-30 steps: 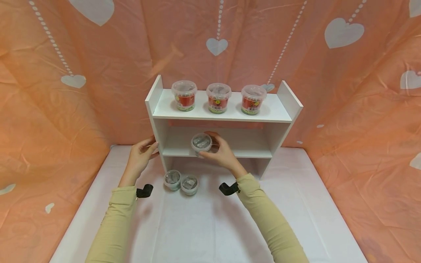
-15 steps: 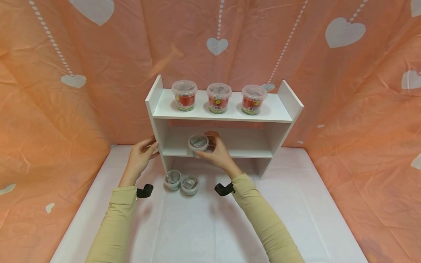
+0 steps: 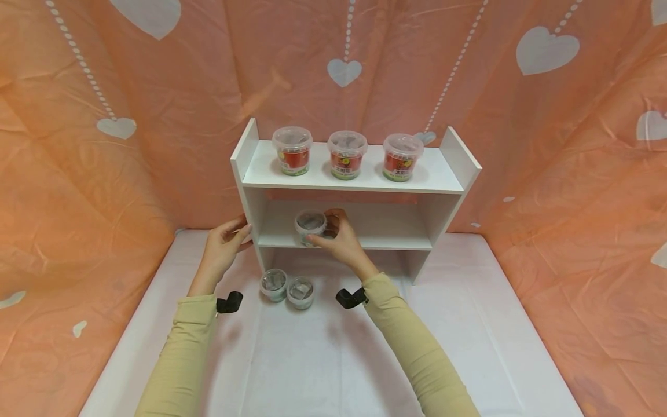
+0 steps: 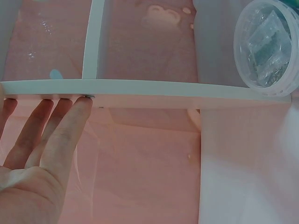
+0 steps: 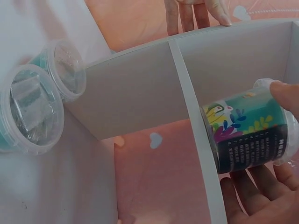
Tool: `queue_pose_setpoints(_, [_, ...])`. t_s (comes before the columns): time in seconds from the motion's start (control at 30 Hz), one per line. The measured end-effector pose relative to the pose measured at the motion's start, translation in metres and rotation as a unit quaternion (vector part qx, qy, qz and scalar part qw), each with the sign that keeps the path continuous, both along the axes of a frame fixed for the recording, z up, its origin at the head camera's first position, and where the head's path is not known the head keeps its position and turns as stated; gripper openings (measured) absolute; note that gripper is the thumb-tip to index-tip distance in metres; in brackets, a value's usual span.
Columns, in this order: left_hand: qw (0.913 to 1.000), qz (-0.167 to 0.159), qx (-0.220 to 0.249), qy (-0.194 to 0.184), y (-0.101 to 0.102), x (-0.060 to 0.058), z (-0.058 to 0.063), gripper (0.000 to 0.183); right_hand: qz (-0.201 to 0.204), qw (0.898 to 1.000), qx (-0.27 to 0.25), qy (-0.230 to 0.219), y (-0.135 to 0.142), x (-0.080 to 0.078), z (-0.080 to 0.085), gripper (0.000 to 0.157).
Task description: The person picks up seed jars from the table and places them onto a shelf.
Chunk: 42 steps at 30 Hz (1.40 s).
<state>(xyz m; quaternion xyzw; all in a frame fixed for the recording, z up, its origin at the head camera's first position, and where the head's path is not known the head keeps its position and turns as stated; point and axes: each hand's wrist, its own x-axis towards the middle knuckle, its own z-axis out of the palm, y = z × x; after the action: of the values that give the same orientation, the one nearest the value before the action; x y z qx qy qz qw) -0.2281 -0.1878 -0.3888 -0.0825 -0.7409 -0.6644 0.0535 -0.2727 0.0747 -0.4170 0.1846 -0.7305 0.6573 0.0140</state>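
My right hand (image 3: 341, 238) grips a clear-lidded plastic tub (image 3: 307, 227) at the left part of the middle shelf (image 3: 391, 231). In the right wrist view this tub (image 5: 247, 128) has a teal and black printed label; its base is right at the shelf's front edge, with the thumb and fingers on opposite sides. My left hand (image 3: 220, 250) is at the left side of the white shelf unit (image 3: 359, 187). The left wrist view shows its fingers (image 4: 65, 135) extended, tips against the side panel. Two similar tubs, one left (image 3: 273, 285) and one right (image 3: 300, 293), stand together on the table.
Three red-labelled lidded tubs, left (image 3: 294, 159), middle (image 3: 346, 164) and right (image 3: 400, 165), stand in a row on the top shelf. A white cloth (image 3: 292, 359) covers the table. Behind hangs an orange curtain (image 3: 198, 87) with white hearts.
My right hand has shifted the tub a little to the left along the middle shelf, and it now looks more upright. The left hand stays in place.
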Motion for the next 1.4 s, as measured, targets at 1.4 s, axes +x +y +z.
queue_pose_setpoints(1.4, [0.9998,0.009,0.004,0.015,-0.008,-0.017,-0.031,0.046,-0.008,0.999,0.004,0.032,-0.021,-0.013,-0.004,0.066])
